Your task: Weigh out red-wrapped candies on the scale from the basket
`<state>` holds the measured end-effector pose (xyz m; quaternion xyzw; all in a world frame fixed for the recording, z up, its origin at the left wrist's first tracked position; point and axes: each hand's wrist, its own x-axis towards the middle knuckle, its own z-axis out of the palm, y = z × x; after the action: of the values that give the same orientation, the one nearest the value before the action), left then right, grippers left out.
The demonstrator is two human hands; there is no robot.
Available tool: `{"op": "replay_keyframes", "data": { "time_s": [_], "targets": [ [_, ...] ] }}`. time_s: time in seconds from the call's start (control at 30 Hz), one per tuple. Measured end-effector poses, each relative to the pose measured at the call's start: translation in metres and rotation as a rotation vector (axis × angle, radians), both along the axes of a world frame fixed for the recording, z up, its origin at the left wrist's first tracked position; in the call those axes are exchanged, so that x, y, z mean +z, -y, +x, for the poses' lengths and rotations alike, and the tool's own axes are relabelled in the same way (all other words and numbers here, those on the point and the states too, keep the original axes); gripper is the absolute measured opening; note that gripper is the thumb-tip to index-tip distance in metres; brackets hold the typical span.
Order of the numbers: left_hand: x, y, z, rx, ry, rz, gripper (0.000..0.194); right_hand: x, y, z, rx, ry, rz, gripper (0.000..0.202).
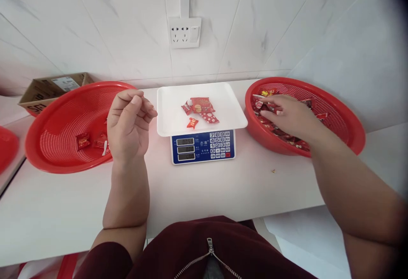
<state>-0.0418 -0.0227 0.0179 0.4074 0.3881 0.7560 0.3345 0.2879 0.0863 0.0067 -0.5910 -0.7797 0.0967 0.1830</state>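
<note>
My right hand [288, 113] reaches into the right red basket [342, 105], thumb and fingers closing on a red wrapped candy [267, 107] among many others; its fingers partly hide it. Above the inner edge of the left red basket [57, 113], my left hand [129, 124] is raised, its fingers curled and thumb against the forefinger, with nothing visible in it. Between the baskets stands a digital scale [204, 148] with a white tray [172, 119]. Several red candy packets [202, 105] lie on the tray, with a small red candy [192, 122] near its front.
A few wrapped candies [83, 141] lie in the left basket. Behind it stands an open cardboard box [44, 90]. A tiny gold scrap [273, 171] rests on the white table [255, 194]. The tiled wall behind carries a power socket [185, 32].
</note>
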Motion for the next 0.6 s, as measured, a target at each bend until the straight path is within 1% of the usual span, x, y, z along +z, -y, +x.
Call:
{"op": "replay_keyframes", "data": {
  "time_s": [0.07,0.13,0.17,0.23,0.3,0.37,0.43,0.6],
  "targets": [
    [0.0,-0.001,0.001,-0.005,0.015,-0.004,0.007,0.0,-0.003,0.018,-0.139,0.077,-0.086,0.037],
    [-0.001,-0.001,0.001,0.002,0.006,-0.01,0.006,-0.003,-0.006,0.034,-0.221,0.114,-0.189,0.035],
    [-0.001,-0.002,0.001,0.01,-0.002,-0.012,0.006,-0.006,-0.008,0.04,-0.224,0.113,-0.233,0.032],
    [-0.002,-0.002,0.002,0.025,-0.013,-0.027,0.007,-0.013,-0.01,0.049,-0.18,0.096,-0.313,0.027],
    [-0.002,-0.002,0.003,0.03,-0.012,-0.046,0.007,-0.019,-0.011,0.052,-0.128,0.088,-0.394,0.024],
    [-0.002,-0.002,0.004,0.019,-0.01,-0.057,0.006,-0.023,-0.012,0.05,-0.116,0.097,-0.467,0.026],
    [-0.001,-0.002,0.005,0.007,-0.013,-0.052,0.005,-0.025,-0.012,0.046,-0.111,0.112,-0.503,0.029],
    [-0.001,-0.003,0.006,-0.022,-0.032,-0.029,0.002,-0.032,-0.017,0.041,-0.056,0.18,-0.516,0.038]
  ]
}}
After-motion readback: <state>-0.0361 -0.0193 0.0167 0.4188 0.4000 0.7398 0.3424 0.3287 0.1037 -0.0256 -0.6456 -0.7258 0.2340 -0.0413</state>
